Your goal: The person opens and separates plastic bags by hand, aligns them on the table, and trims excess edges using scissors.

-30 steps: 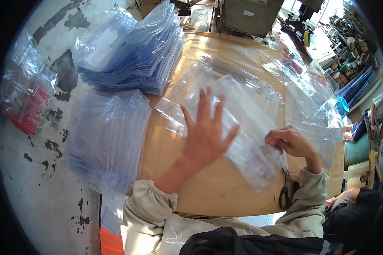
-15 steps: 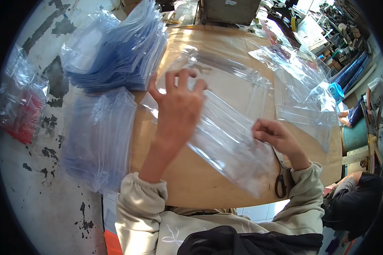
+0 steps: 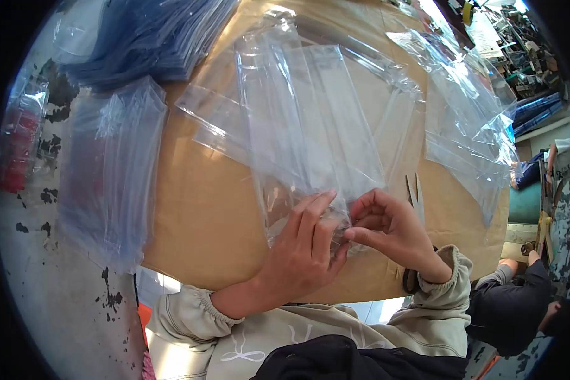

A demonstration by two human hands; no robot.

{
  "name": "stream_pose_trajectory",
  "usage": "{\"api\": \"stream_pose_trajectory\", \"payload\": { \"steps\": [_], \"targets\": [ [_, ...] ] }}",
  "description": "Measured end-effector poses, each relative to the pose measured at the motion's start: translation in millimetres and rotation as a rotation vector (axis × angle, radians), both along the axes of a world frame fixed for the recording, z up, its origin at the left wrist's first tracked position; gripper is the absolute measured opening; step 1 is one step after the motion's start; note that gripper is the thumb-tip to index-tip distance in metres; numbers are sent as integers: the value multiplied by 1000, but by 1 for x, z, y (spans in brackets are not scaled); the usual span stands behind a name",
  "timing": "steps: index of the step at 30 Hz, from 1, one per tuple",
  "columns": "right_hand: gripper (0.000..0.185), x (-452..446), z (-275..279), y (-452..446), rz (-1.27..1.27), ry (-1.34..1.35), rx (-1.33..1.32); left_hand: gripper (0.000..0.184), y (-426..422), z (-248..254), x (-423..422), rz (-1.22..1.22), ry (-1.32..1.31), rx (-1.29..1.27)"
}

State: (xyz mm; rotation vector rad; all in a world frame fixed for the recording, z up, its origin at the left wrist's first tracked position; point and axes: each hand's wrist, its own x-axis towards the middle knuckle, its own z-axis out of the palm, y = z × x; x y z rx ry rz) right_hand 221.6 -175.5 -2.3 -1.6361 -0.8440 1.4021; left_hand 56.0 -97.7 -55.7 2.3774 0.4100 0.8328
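A clear plastic bag (image 3: 304, 126) lies lengthwise before me, its near end gathered between both hands. With thumb and fingers, my left hand (image 3: 304, 244) pinches that near edge. My right hand (image 3: 389, 229) grips the same edge just to the right, its fingertips almost touching the left ones. Under the bag, more clear plastic pieces (image 3: 215, 130) spread over the brown table (image 3: 190, 221). Scissors (image 3: 415, 193) lie beside my right hand with their blades pointing away; my right wrist and sleeve cover part of them.
Tall stacks of bluish plastic sheets (image 3: 145, 38) and folded clear plastic (image 3: 107, 164) stand on the left. More loose clear plastic (image 3: 462, 107) lies at the right edge. Red packets (image 3: 19, 142) sit far left. Another person (image 3: 510, 304) is at the lower right.
My left hand has come down from the bag's far end to its near edge, beside my right hand. The bag has turned to point away from me. The view has shifted.
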Motion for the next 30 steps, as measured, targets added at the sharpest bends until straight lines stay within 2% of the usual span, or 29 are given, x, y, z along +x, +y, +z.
{"api": "stream_pose_trajectory", "payload": {
  "steps": [2,8,17,20,22,25,29,30],
  "targets": [
    [25,1,1,2,-48,81,-120,47,-3,-4,0,12,-7,-8],
    [20,5,-5,1,-86,190,-50,37,-3,-4,-2,71,9,40],
    [16,4,-4,-4,-161,252,-2,49,-2,-4,-9,3,67,27],
    [25,6,8,-37,-66,-463,209,48,-1,-4,-10,-3,80,37],
    [38,3,14,-70,-116,-1153,112,48,-1,-4,-10,-9,91,36],
    [50,-24,7,-105,-237,-1461,-321,47,0,6,-8,-17,135,-42],
    [63,-49,-16,-130,-279,-1472,-434,39,17,39,-3,-113,362,-39],
    [63,-49,-15,-133,-299,-1405,-421,33,24,45,1,-127,380,63]
  ]
}}
